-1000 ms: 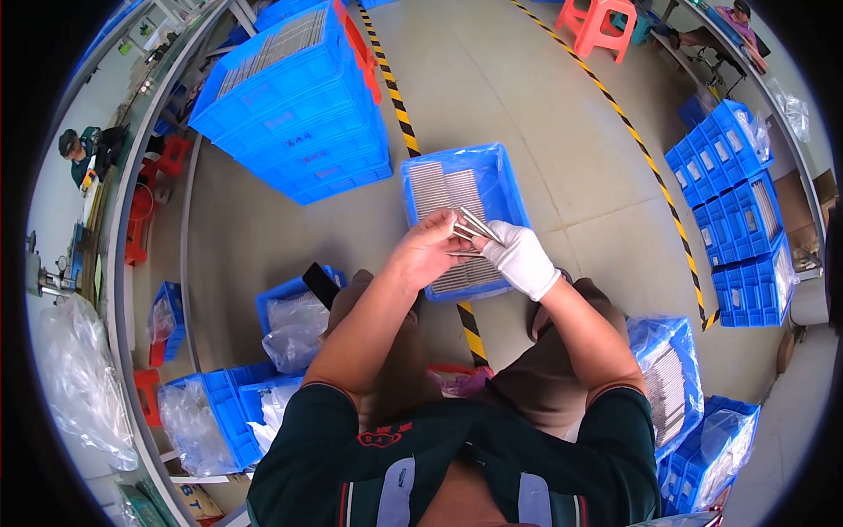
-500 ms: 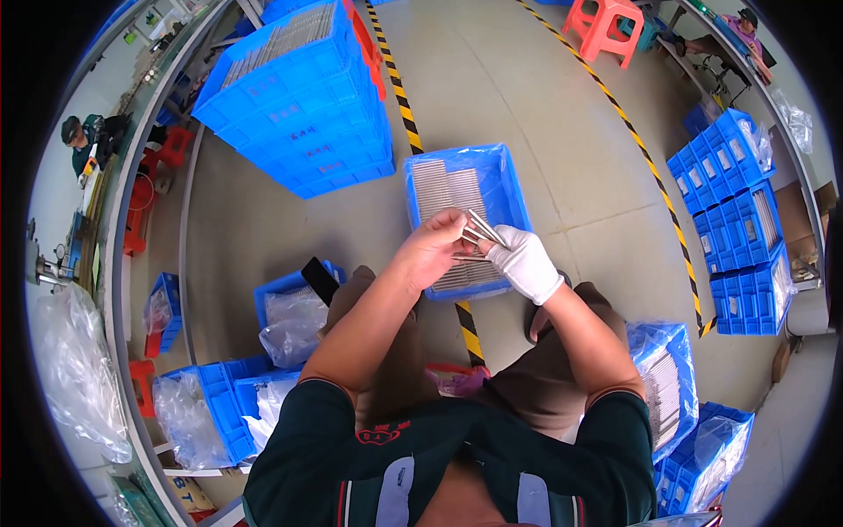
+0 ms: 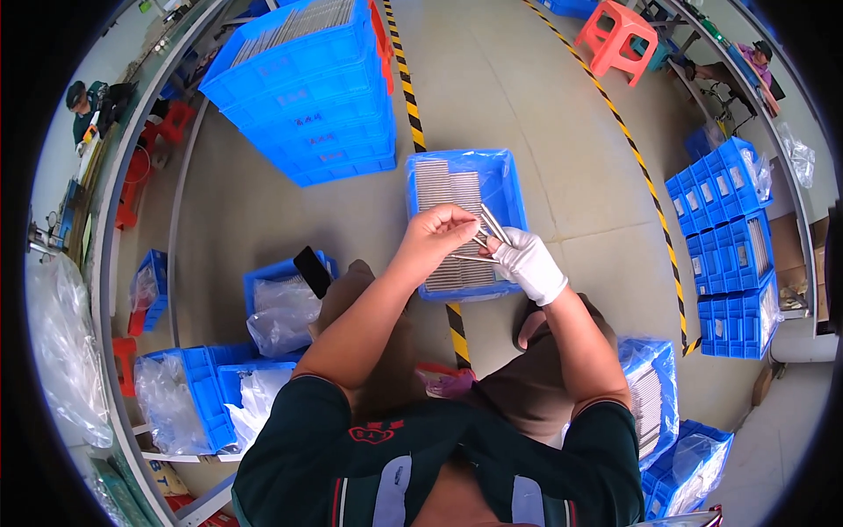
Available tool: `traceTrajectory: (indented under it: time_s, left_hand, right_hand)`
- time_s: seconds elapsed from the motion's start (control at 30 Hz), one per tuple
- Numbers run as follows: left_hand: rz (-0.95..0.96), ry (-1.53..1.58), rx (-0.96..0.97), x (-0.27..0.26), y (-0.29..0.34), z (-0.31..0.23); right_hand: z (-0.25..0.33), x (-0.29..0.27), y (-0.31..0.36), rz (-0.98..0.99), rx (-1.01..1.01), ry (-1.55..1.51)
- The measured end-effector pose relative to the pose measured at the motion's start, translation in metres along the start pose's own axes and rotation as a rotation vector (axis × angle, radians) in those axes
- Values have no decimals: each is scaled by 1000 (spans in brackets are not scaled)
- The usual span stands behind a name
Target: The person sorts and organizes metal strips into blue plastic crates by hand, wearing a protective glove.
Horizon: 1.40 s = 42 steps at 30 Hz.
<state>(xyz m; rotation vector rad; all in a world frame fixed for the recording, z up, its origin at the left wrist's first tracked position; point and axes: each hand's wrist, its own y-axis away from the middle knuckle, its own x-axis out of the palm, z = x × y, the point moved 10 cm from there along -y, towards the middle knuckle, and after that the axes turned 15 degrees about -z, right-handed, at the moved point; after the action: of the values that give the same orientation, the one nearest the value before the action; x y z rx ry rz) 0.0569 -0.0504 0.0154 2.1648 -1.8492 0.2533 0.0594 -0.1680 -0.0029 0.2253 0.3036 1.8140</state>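
My gloved right hand [image 3: 530, 267] is closed around several slim silvery metal rods [image 3: 494, 223], which fan out past its fingers. Opposite it, my bare left hand [image 3: 442, 235] is in a pinch, thumb and forefinger at the end of one of these rods. Both hands are above a blue plastic crate [image 3: 520, 195] lined with clear film. Rows of similar metal rods [image 3: 432, 183] lie packed in that crate, partly hidden by my hands.
A tall stack of blue crates [image 3: 320, 119] stands ahead on the left. More crates [image 3: 733, 255] are stacked at the right. Film-covered crates [image 3: 650, 395] flank my legs. A dark phone [image 3: 313, 271] rests by my left knee. Red stools [image 3: 617, 39] and people at benches are farther off.
My left hand's fingers have shifted along the rods, and its thumb now shows more in front. The rods in my right hand have spread apart somewhat. The whole view has tilted slightly.
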Motion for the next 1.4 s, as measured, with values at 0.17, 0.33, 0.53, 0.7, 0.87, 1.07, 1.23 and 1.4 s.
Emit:
traceTrajectory:
  time_s: [0.17,0.33,0.53,0.7,0.87,1.07,1.23,1.4]
  left_hand:
    - [-37,-11,69,-8,0,-3]
    - [-101,18,47,-11,0,5]
    - [-58,-237,142,-11,-1,0]
    - [-2,-692,571,12,16,-40]
    - [-40,-672,594,9,17,-39]
    - [-25,-667,548,11,19,-36]
    - [123,-691,486,14,19,-27]
    - [105,-709,597,17,27,-35]
  right_hand:
    - [-3,4,-2,9,-24,94]
    - [1,0,-7,-33,-105,147]
    - [14,1,-2,-57,-201,274]
    - [13,1,5,-11,-102,195]
    - [10,5,7,35,14,83]
    - [8,1,6,0,-45,200]
    - [5,4,9,52,-46,212]
    - [4,7,16,118,43,107]
